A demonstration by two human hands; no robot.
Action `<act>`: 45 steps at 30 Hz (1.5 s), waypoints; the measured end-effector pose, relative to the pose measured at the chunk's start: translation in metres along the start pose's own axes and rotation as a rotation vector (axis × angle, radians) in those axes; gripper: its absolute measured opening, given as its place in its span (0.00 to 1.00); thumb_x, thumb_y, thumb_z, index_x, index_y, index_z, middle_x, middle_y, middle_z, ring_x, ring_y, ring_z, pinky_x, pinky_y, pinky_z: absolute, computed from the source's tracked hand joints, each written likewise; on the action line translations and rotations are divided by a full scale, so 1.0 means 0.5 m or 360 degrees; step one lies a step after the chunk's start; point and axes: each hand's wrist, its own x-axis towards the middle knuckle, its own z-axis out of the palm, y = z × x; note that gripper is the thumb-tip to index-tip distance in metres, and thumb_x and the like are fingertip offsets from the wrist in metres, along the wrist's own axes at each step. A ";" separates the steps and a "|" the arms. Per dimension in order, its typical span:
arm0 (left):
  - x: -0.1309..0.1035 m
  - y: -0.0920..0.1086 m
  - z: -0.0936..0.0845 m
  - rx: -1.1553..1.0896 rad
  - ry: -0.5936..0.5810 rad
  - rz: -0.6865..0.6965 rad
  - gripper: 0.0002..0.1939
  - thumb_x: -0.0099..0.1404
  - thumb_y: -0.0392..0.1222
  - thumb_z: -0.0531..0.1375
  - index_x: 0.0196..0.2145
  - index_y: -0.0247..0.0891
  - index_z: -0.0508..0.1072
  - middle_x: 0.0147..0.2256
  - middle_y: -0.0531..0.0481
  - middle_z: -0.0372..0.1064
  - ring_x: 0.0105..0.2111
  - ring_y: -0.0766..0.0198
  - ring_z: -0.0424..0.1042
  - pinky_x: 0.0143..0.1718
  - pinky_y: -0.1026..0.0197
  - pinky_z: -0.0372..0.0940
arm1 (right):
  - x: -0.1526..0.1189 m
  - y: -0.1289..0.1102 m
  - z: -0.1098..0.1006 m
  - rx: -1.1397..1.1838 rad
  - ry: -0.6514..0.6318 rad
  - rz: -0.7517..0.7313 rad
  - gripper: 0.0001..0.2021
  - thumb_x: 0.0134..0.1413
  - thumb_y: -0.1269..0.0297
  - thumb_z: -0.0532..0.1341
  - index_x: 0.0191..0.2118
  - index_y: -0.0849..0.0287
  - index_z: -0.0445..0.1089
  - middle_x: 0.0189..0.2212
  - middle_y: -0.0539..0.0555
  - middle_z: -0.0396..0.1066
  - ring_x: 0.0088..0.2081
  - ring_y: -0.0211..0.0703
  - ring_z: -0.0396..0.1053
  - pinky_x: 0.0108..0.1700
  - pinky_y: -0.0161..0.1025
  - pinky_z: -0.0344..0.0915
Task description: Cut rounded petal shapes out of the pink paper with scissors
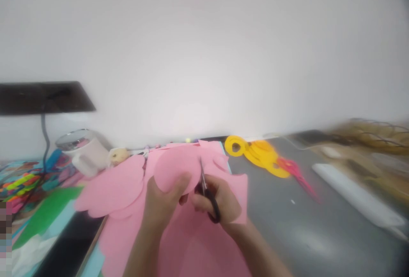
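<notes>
My left hand [168,196] grips a rounded piece of pink paper [175,166], thumb on top and fingers underneath. In my right hand [220,198] is a pair of scissors [213,209] with black handles, its blades pointing away from me along the right edge of that rounded piece. A pink paper offcut [239,196] with a curved top edge hangs beside my right hand. Beneath both hands spreads a larger pink sheet [198,243]. Scalloped pink paper shapes [115,187] lie in a pile to the left of my left hand.
Yellow paper rings and cutouts [260,155] lie on the grey table [281,217], touching pink-handled scissors [297,172]. A long white bar [358,194] rests farther right. At left are a white mug [89,157], green paper [47,215], a black panel [70,247] and colourful scraps [22,185].
</notes>
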 end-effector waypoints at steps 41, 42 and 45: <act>0.000 -0.001 -0.002 -0.0030 0.0008 0.0042 0.20 0.52 0.50 0.61 0.12 0.38 0.62 0.12 0.55 0.57 0.15 0.69 0.59 0.19 0.64 0.56 | 0.001 -0.022 0.002 -0.0100 0.0041 -0.0015 0.09 0.38 0.64 0.65 0.23 0.58 0.62 0.14 0.45 0.59 0.20 0.37 0.60 0.22 0.34 0.56; -0.001 0.000 -0.001 -0.0034 -0.0012 0.0022 0.19 0.52 0.50 0.61 0.12 0.38 0.62 0.12 0.55 0.58 0.15 0.69 0.59 0.19 0.64 0.57 | 0.001 -0.025 0.003 -0.0091 0.0027 -0.0013 0.09 0.39 0.64 0.64 0.23 0.58 0.62 0.14 0.46 0.60 0.20 0.37 0.61 0.22 0.34 0.57; -0.002 -0.002 -0.001 -0.0040 -0.0095 -0.0027 0.17 0.50 0.47 0.63 0.12 0.38 0.64 0.12 0.54 0.59 0.15 0.68 0.60 0.20 0.63 0.58 | 0.002 -0.028 0.004 -0.0058 -0.0009 -0.0018 0.10 0.39 0.63 0.65 0.23 0.57 0.61 0.15 0.46 0.61 0.21 0.38 0.61 0.23 0.35 0.57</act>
